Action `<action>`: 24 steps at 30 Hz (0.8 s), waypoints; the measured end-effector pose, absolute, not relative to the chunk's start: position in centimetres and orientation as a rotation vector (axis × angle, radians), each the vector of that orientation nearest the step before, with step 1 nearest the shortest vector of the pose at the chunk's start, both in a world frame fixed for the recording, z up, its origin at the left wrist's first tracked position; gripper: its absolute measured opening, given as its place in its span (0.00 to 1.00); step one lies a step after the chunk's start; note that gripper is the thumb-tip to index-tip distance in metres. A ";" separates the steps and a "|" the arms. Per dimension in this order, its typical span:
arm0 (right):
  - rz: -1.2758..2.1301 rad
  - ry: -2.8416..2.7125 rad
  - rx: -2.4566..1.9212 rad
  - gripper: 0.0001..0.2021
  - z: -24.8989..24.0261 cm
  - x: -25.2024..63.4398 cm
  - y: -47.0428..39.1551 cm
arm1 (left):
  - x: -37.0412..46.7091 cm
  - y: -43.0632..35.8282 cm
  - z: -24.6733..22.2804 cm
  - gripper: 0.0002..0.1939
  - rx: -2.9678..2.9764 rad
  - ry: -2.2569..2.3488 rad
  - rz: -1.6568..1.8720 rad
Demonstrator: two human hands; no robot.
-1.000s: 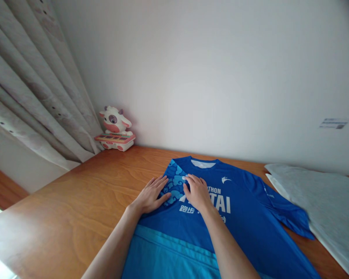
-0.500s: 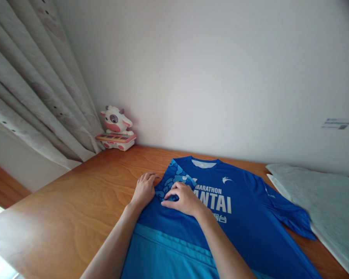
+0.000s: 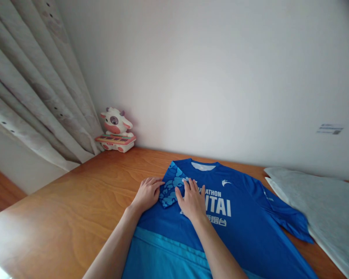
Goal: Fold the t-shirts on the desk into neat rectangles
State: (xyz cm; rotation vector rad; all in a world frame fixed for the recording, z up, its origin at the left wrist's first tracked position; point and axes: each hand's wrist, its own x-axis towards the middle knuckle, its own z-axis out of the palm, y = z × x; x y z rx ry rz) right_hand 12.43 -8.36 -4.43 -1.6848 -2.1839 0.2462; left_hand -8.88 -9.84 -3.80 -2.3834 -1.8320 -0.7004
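Note:
A blue shirt with white lettering lies spread on the wooden surface, its collar towards the wall. Its patterned left-side sleeve is folded inward over the chest. My left hand rests at the outer edge of that sleeve, fingers close together with the tips on the cloth; whether they pinch it is hidden. My right hand lies on the shirt's chest beside the sleeve, palm down and fingers spread, covering part of the lettering. The lower part of the shirt is lighter blue.
A toy cow with a keyboard sits in the back left corner by the curtain. Grey-white folded cloth lies at the right, next to the other sleeve. Behind stands the wall.
My right hand has moved slightly right, and its fingers have gone from curled to spread flat. The folded sleeve shows more fully. My left hand has barely shifted.

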 end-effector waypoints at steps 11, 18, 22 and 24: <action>0.329 -2.279 -1.644 0.42 -3.5 12.5 -9.7 | -9.0 -10.2 -3.6 0.19 -2.471 -1.826 -0.664; 0.394 -2.325 -1.361 0.30 -3.4 12.8 -12.4 | -9.1 -9.9 -3.5 0.18 -2.456 -1.652 -0.991; 0.392 -2.292 -1.378 0.29 -3.5 12.7 -12.3 | -7.8 -7.7 -3.1 0.19 -2.423 -1.698 -1.081; 0.386 -2.288 -1.377 0.29 -3.5 12.7 -12.2 | -6.7 -5.6 -3.1 0.20 -2.450 -1.775 -0.930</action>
